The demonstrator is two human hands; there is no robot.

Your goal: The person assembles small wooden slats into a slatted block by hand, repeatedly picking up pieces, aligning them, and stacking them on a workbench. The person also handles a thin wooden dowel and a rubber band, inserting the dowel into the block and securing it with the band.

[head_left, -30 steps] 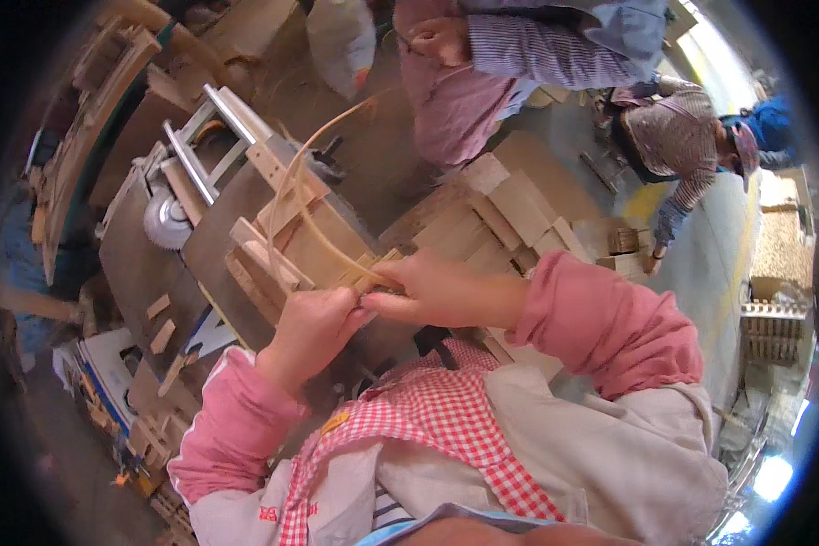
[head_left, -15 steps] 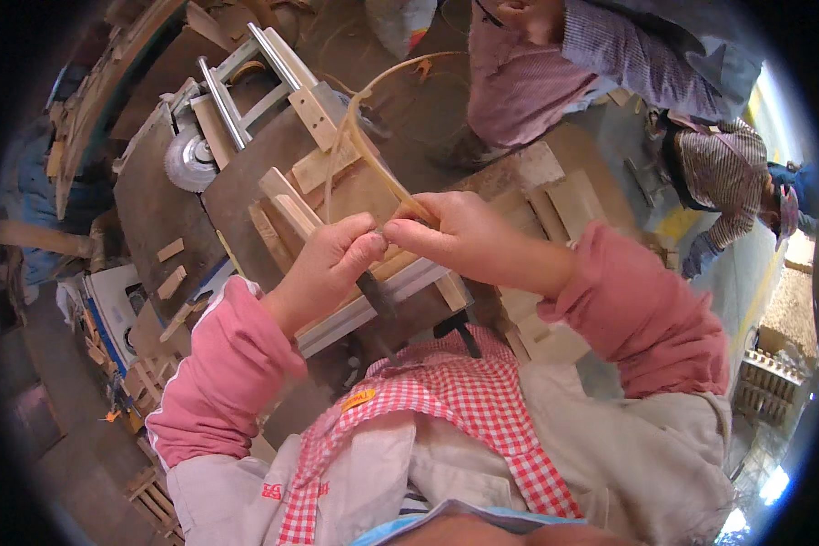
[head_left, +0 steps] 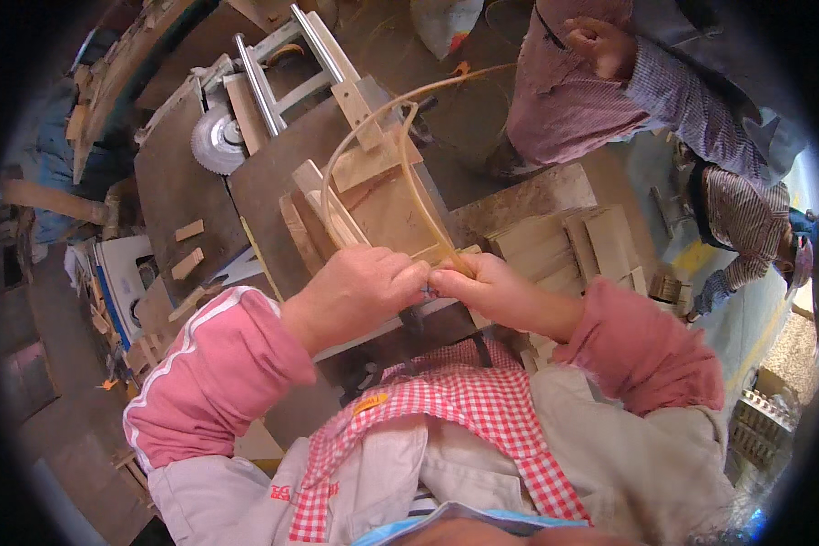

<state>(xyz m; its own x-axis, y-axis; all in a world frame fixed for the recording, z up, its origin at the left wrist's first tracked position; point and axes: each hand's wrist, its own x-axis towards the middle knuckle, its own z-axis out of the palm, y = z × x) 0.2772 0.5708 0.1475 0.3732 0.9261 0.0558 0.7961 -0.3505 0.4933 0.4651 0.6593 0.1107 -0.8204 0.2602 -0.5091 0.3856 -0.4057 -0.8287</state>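
My two hands meet in front of my chest, fingertips touching. My right hand is closed around a thin yellowish flexible hose, which rises from it and bends over in a loop. Another strand of the hose drops behind my left hand. The left fingers are pinched together; a tiny bluish bit shows at the tips, too small to name. Beyond the hands lies a wooden jig with upright strips and a block, on the dark saw table.
A circular saw blade stands exposed at the far left, near metal rails. Wood offcuts lie on the table. At right are stacked boards. A person in a striped sleeve is close at far right; another person is farther off.
My hands have come lower and to the right in the picture, and the left hand has turned knuckles up. The hose loop has widened. The whole view has shifted a little.
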